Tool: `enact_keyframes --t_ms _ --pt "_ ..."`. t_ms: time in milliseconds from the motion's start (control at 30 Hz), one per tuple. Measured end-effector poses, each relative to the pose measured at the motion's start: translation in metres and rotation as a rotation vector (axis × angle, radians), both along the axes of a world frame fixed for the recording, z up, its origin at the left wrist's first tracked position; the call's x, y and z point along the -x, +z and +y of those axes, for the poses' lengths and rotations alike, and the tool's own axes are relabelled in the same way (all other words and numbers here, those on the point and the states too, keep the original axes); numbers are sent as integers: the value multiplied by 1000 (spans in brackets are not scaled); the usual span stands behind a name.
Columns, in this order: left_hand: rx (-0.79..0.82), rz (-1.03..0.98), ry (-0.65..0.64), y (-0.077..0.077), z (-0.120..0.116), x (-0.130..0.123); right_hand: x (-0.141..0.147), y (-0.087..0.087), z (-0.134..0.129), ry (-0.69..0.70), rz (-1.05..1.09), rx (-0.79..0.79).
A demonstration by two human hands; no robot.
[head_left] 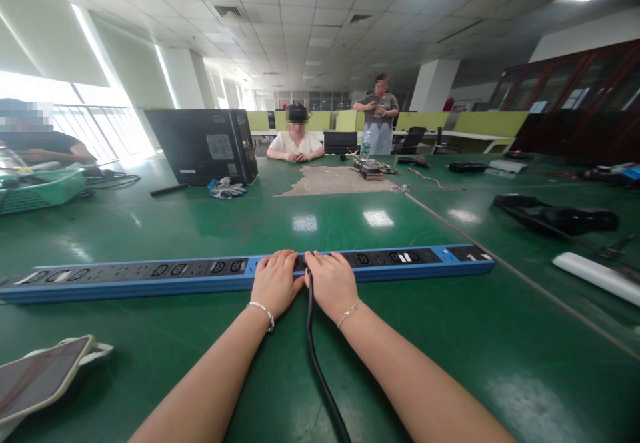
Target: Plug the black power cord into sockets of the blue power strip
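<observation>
A long blue power strip (425, 271) with black sockets lies across the green table in front of me. My left hand (275, 281) rests over the middle of the strip, its fingers bent over the top and holding it. Beside it, my right hand (331, 283) is closed around the end of a black cable (315, 353) at the strip's middle. The cable's plug is hidden under my right fingers, so how it sits in the socket cannot be seen. From there the cable runs down toward the bottom edge of the view.
A phone (43, 379) lies at the near left. Farther back are a green basket (45, 189), a black computer case (205, 146) and gloves (227, 189). A black object (555, 216) and a white bar (597, 277) lie at right. Three people are beyond or beside the table.
</observation>
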State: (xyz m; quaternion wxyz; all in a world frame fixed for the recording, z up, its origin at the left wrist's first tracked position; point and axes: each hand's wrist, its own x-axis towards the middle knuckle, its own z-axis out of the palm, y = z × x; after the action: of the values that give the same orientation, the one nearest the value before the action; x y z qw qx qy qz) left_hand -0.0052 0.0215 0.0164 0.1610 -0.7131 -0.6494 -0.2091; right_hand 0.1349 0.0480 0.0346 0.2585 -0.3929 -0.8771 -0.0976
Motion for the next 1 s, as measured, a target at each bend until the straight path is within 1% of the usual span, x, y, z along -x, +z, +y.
enact_keyframes --t_ms 200,467,600,767,1000 --pt "5 -6 -12 2 0 0 -5 -10 -5 6 24 -61" --pt "1 -21 -10 1 0 -1 -7 -17 2 6 206 30" --pt "-4 -28 -11 1 0 0 -7 -21 9 25 263 72" --pt "-1 -28 -14 2 -1 0 -8 -19 13 50 285 85" --pt "14 -34 -4 4 -2 -2 -9 -13 11 91 250 68"
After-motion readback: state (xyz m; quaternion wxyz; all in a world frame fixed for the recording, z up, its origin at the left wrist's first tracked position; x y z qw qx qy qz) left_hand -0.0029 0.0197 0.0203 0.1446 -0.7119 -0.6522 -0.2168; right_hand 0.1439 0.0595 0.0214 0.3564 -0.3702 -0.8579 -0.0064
